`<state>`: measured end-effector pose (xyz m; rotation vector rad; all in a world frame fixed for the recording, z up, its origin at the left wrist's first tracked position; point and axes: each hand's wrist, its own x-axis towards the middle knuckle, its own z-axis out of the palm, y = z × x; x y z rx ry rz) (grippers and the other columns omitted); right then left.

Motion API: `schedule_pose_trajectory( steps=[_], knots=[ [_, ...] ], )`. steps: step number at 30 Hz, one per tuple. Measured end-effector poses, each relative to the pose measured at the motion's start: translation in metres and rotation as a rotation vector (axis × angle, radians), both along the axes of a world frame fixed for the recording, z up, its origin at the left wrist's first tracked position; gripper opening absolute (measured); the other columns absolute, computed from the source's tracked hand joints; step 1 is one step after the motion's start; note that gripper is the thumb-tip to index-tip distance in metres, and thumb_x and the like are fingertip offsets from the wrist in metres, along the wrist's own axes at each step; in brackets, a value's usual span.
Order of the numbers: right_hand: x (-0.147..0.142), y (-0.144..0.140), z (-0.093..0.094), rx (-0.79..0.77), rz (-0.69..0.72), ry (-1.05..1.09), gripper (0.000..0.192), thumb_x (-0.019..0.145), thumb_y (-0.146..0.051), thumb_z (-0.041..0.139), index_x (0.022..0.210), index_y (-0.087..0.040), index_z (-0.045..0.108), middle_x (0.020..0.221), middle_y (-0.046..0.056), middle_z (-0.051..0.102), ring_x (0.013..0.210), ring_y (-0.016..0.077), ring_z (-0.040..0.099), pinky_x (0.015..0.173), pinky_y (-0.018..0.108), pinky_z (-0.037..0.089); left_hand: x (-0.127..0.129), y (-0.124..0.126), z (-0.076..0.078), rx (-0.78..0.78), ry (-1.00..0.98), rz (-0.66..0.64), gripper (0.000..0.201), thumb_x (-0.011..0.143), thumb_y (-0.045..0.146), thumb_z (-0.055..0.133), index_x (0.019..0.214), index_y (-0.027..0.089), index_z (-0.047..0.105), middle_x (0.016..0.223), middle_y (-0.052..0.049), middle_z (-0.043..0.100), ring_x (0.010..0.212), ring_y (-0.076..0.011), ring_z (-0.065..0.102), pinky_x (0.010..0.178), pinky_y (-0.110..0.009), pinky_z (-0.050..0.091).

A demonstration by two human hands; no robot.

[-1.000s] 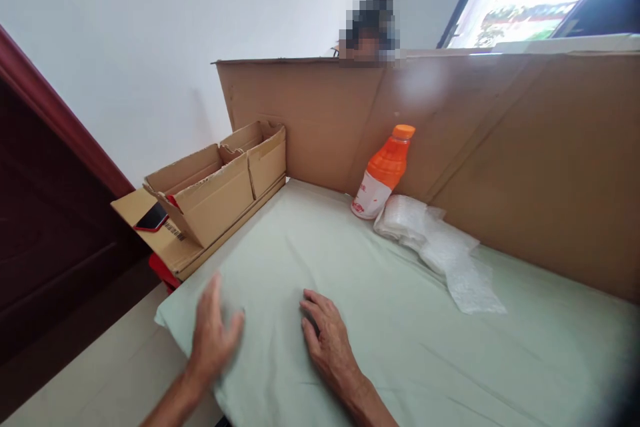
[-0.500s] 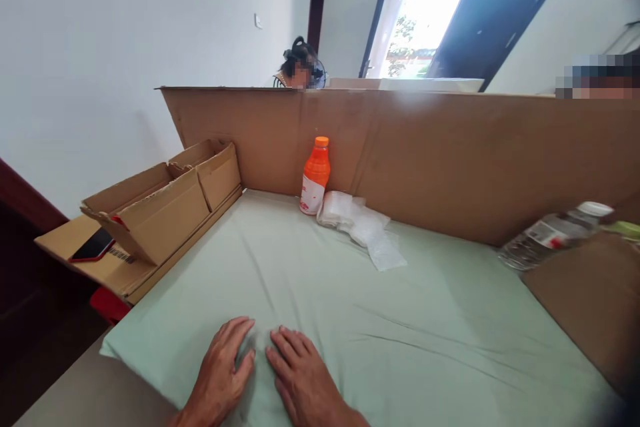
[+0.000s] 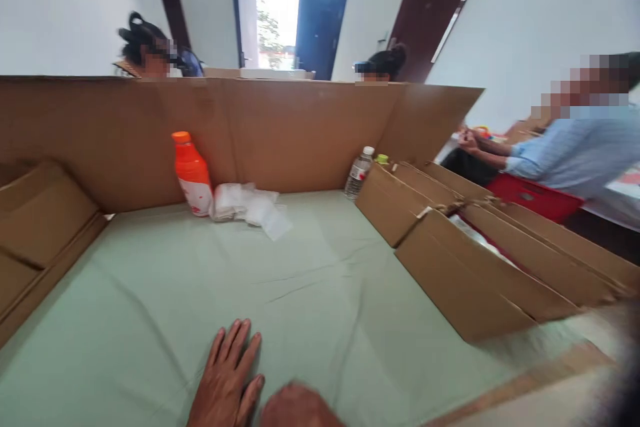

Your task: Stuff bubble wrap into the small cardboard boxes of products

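cloth (image 3: 165, 280) on the table: plain pale green, no pattern. cardboard wall (image 3: 300, 127) and cardboard boxes (image 3: 450, 267): plain brown; bottle (image 3: 193, 173) orange with orange cap and a white label; second bottle (image 3: 358, 173) clear with white cap; plastic bags (image 3: 247, 203) whitish, translucent. co-worker's sleeve (image 3: 565, 153) light blue, crate (image 3: 535, 195) beside it red, doors dark brown, walls white.

Left hand (image 3: 227, 380) and right hand (image 3: 295, 410) are bare, without gloves, rings or sleeves.
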<state>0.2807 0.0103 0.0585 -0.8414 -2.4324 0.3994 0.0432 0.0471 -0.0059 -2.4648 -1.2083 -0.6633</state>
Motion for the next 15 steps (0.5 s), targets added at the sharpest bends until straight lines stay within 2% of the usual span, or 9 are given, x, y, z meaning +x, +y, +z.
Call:
schedule_pose_trajectory(
  steps=[2, 3, 5, 7, 10, 12, 13, 15],
  knots=[
    [0.034, 0.028, 0.020, -0.006, -0.098, 0.045, 0.023, 0.100, -0.025, 0.051, 0.116, -0.026, 0.067, 0.110, 0.007, 0.074, 0.103, 0.0194, 0.069, 0.090, 0.036, 0.057, -0.009, -0.010, -0.009, 0.023, 0.047, -0.047, 0.054, 0.088, 0.029, 0.059, 0.142, 0.020, 0.056, 0.148, -0.012, 0.056, 0.143, -0.0261, 0.043, 0.127, -0.044, 0.011],
    [0.055, 0.046, 0.034, 0.019, -0.209, 0.064, 0.026, 0.099, -0.021, 0.049, 0.117, -0.025, 0.067, 0.111, 0.008, 0.075, 0.108, 0.0213, 0.068, 0.094, 0.040, 0.055, -0.013, -0.016, -0.013, 0.023, 0.070, -0.055, 0.054, 0.088, 0.030, 0.059, 0.141, 0.021, 0.057, 0.146, -0.012, 0.059, 0.141, -0.0265, 0.046, 0.128, -0.045, 0.009],
    [0.100, 0.091, 0.064, 0.153, -0.447, -0.017, 0.026, 0.097, -0.026, 0.054, 0.119, -0.025, 0.067, 0.125, 0.011, 0.071, 0.119, 0.0274, 0.064, 0.101, 0.049, 0.051, -0.020, -0.031, -0.021, 0.003, 0.091, -0.027, 0.051, 0.088, 0.034, 0.057, 0.139, 0.024, 0.058, 0.142, -0.011, 0.062, 0.136, -0.0279, 0.050, 0.128, -0.049, 0.008],
    [0.147, 0.141, 0.095, 0.288, -0.673, -0.132, 0.026, 0.092, -0.028, 0.060, 0.116, -0.022, 0.068, 0.133, 0.015, 0.066, 0.123, 0.0337, 0.061, 0.101, 0.055, 0.047, -0.025, -0.047, -0.025, -0.020, 0.092, 0.009, 0.050, 0.091, 0.040, 0.055, 0.138, 0.025, 0.058, 0.141, -0.011, 0.063, 0.134, -0.0291, 0.053, 0.128, -0.051, 0.009],
    [0.208, 0.214, 0.129, 0.424, -0.919, -0.198, 0.036, 0.091, -0.040, 0.062, 0.113, -0.012, 0.066, 0.135, 0.028, 0.060, 0.129, 0.0416, 0.054, 0.099, 0.060, 0.040, -0.030, -0.062, -0.023, -0.005, 0.106, -0.021, 0.052, 0.092, 0.049, 0.055, 0.138, 0.026, 0.059, 0.138, -0.010, 0.066, 0.131, -0.0271, 0.057, 0.128, -0.046, 0.015],
    [0.239, 0.252, 0.143, 0.456, -1.000, -0.094, 0.049, 0.090, -0.062, 0.057, 0.085, -0.014, 0.065, 0.113, 0.033, 0.067, 0.124, 0.0453, 0.056, 0.093, 0.063, 0.036, -0.033, -0.067, -0.017, -0.007, 0.100, -0.051, 0.052, 0.091, 0.050, 0.059, 0.138, 0.027, 0.060, 0.137, -0.008, 0.067, 0.130, -0.0247, 0.058, 0.124, -0.041, 0.027],
    [0.251, 0.267, 0.148, 0.444, -0.991, -0.063, 0.055, 0.088, -0.069, 0.053, 0.070, -0.018, 0.059, 0.098, 0.032, 0.070, 0.119, 0.0463, 0.060, 0.089, 0.064, 0.035, -0.033, -0.068, -0.013, -0.025, 0.081, -0.052, 0.052, 0.091, 0.049, 0.061, 0.138, 0.027, 0.060, 0.137, -0.008, 0.067, 0.131, -0.0241, 0.058, 0.121, -0.038, 0.033],
    [0.264, 0.288, 0.154, 0.409, -0.899, 0.011, 0.063, 0.083, -0.078, 0.049, 0.049, -0.025, 0.042, 0.064, 0.022, 0.064, 0.102, 0.0442, 0.067, 0.082, 0.062, 0.037, -0.033, -0.069, -0.008, -0.074, 0.022, -0.035, 0.052, 0.089, 0.046, 0.064, 0.137, 0.027, 0.061, 0.139, -0.008, 0.066, 0.132, -0.0241, 0.058, 0.117, -0.037, 0.040]
  ],
)
